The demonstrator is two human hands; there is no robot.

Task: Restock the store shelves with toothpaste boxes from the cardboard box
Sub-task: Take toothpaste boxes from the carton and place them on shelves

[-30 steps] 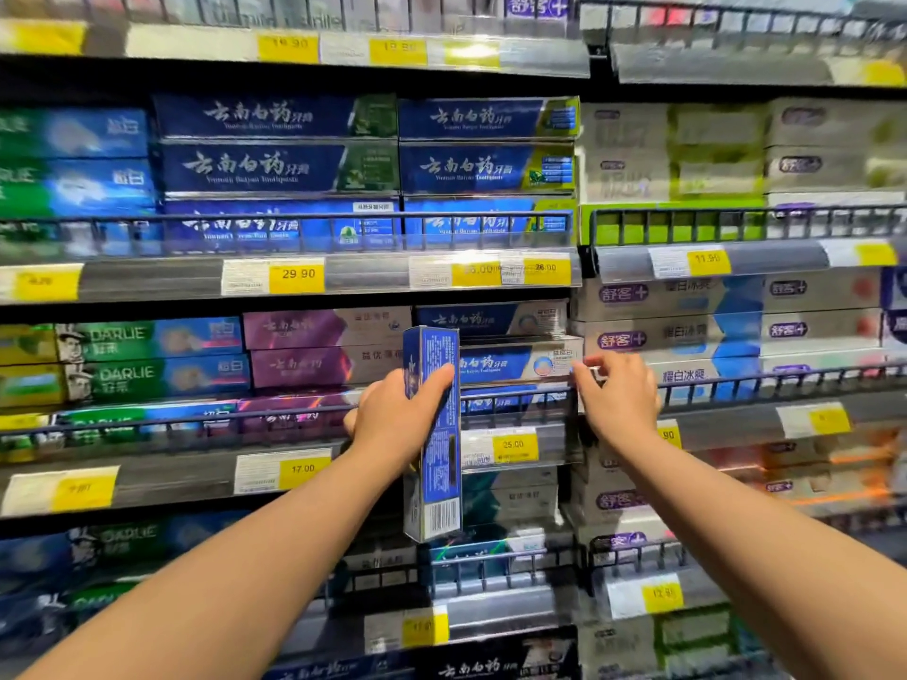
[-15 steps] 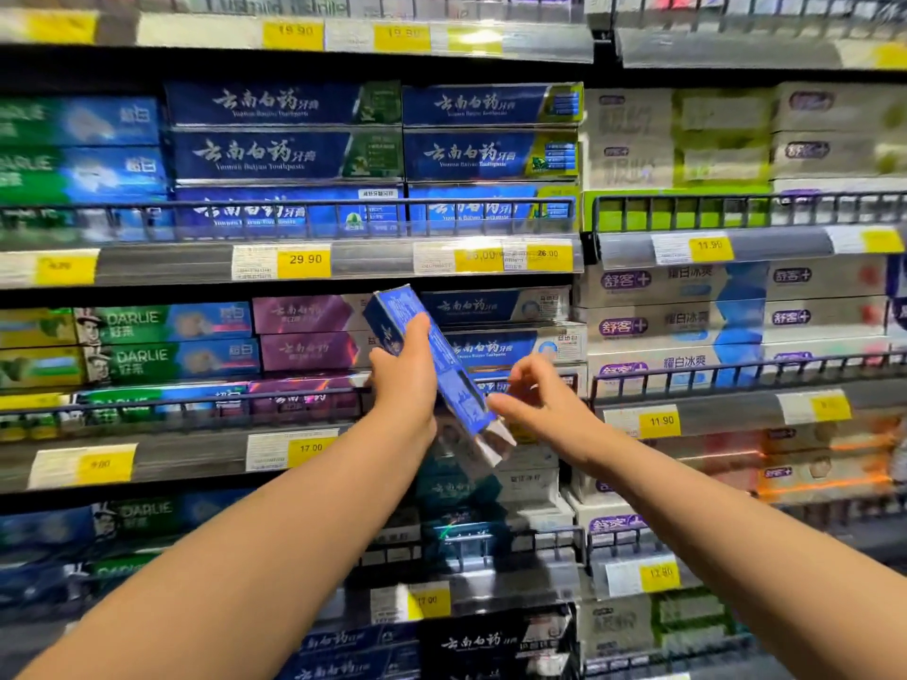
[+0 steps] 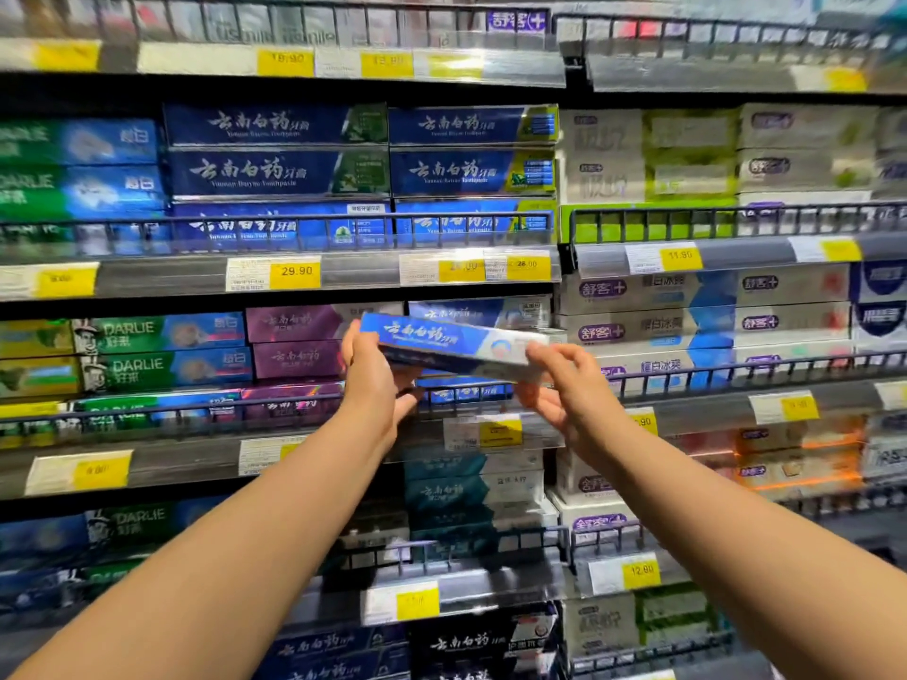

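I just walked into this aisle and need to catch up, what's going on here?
A person is stocking toothpaste. The left hand and right hand hold one blue toothpaste box level in front of the middle shelf, just above its wire rail, by the matching blue boxes. It is not yet set down.

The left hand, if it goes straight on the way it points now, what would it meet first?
The left hand, gripping the toothpaste box, would probably meet the stacked purple boxes behind the wire rail; depth is unclear.
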